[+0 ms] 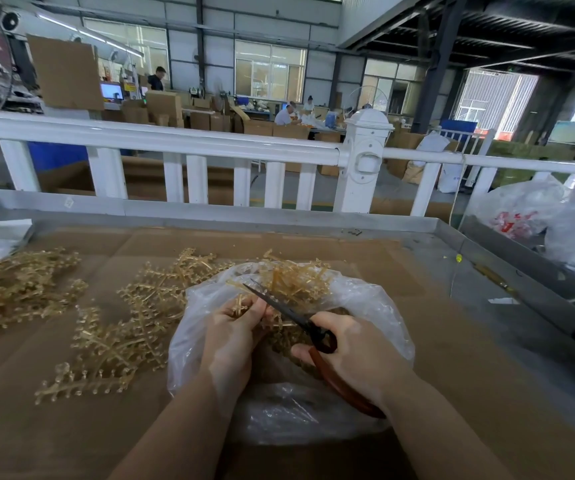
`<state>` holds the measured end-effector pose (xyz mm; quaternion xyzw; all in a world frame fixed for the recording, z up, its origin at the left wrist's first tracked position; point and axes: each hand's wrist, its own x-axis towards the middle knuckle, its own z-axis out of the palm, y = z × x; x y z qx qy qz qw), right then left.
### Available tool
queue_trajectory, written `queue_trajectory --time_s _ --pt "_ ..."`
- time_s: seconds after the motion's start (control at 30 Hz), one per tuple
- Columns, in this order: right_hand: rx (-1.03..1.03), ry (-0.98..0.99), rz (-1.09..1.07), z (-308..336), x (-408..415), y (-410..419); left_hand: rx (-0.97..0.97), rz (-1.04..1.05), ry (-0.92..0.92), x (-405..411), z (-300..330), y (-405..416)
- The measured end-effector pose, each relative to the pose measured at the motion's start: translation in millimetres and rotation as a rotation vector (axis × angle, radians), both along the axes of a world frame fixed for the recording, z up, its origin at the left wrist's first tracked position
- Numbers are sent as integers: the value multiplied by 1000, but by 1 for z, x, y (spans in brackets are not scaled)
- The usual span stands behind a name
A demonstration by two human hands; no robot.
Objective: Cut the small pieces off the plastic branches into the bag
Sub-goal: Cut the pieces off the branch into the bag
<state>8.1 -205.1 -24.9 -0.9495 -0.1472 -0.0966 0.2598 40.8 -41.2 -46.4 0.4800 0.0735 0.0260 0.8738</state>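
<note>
Over the open bag (365,306), the left hand (232,336) pinches a light, stiff, springy plastic branch (241,304) near its stem, best held close to the cut, while the right hand (355,355) grips the scissors (296,318).

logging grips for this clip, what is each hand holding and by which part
The left hand pinches a small plastic branch by its lower end, over the bag. The right hand holds the scissors by their reddish-brown handles.
</note>
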Motion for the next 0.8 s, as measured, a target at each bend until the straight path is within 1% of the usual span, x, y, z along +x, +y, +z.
queue_trajectory --time_s 0.3,0.37,0.53,0.67,0.8 --pt "-10 -14 6 -1 -1 -4 27 -40 14 3 -4 2" --pt "-29 -21 8 -3 -2 -4 28 -71 5 2 -2 3" --pt "-33 -48 0 -3 -1 -1 114 -201 -71 -5 1 2" --pt "-41 -42 18 -4 2 2 127 -237 -90 -4 1 6" --pt "4 -42 24 -7 5 1 133 -248 -80 -4 0 5"
